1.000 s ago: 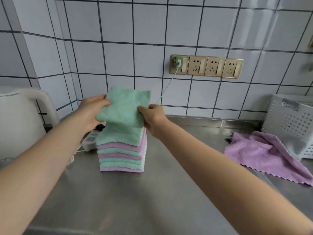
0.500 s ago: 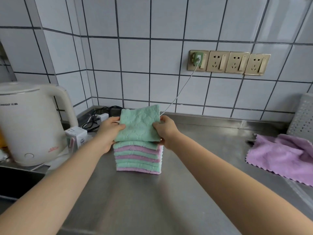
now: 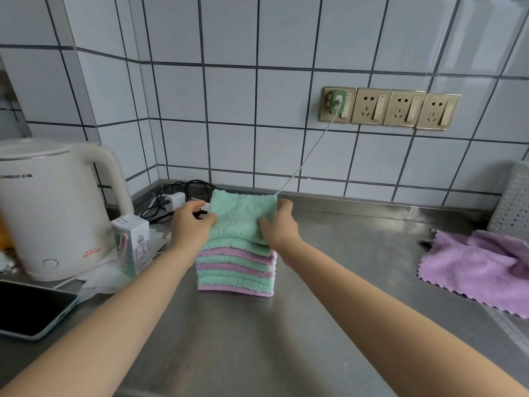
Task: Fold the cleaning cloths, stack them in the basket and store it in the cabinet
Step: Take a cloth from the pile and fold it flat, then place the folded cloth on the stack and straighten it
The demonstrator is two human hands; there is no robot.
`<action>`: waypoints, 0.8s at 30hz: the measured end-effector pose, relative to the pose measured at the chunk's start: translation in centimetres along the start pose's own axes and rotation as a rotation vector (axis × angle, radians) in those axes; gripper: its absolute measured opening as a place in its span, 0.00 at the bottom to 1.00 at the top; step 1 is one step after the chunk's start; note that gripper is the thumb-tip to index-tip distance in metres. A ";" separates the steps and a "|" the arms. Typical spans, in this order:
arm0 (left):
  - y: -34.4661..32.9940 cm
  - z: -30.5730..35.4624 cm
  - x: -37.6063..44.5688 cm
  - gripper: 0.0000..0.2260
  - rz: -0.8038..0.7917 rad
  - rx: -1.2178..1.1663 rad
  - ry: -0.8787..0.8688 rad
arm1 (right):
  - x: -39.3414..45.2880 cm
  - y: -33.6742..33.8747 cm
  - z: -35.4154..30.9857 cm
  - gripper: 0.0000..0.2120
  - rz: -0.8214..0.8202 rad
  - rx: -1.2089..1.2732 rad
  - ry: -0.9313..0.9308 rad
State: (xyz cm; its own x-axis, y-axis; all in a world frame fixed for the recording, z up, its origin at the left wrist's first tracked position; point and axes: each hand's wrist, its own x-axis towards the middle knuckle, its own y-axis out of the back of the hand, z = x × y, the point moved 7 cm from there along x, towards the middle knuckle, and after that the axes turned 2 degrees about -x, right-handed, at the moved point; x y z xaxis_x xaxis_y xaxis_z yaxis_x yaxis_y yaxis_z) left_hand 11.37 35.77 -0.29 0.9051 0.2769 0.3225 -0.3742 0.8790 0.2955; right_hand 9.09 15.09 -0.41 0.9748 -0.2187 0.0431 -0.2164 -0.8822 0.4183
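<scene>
Fingers of both hands pinch a folded mint-green cleaning cloth [image 3: 242, 217] by its side edges: the left hand [image 3: 190, 224] grips the left edge with the thumb on top and the fingers curled beneath, and the right hand [image 3: 279, 226] grips the right edge the same way. Directly under those fingers stands a stack of folded green and lilac cloths [image 3: 236, 270] on the stainless steel counter [image 3: 257, 339], and the held cloth's near edge rests on the top of that stack while its far edge is tilted up. Well to the right of the right fingers lies an unfolded lilac cloth [image 3: 475, 267], rumpled, and beyond it a white perforated plastic basket [image 3: 512, 202] stands at the frame's edge against the tiled wall. To the left of the left fingers stand a small drink carton [image 3: 133, 245] and a white electric kettle [image 3: 54, 207], with a white charger plug and black cables [image 3: 174, 200] just behind the knuckles. A dark tablet [image 3: 31, 310] lies nearer the person on the left.
</scene>
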 end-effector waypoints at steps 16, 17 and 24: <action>-1.0 1.2 -1.7 0.20 -0.218 0.201 -0.121 | -2.0 -0.1 0.0 0.22 -0.247 -0.354 0.232; -0.9 1.8 -1.9 0.19 -0.202 0.233 -0.151 | -2.4 0.5 -0.1 0.21 -0.249 -0.383 0.252; -3.8 10.0 -6.3 0.13 -0.159 0.424 -0.521 | -6.4 10.6 2.9 0.18 -0.098 -0.498 0.256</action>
State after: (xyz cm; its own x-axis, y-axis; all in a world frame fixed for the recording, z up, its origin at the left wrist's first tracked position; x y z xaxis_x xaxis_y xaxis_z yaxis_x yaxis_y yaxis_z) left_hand 5.04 26.81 5.60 0.7800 -0.1589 0.6052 -0.3877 0.6363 0.6669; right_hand 0.37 5.91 1.11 0.9844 0.0176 0.1751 -0.1331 -0.5768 0.8060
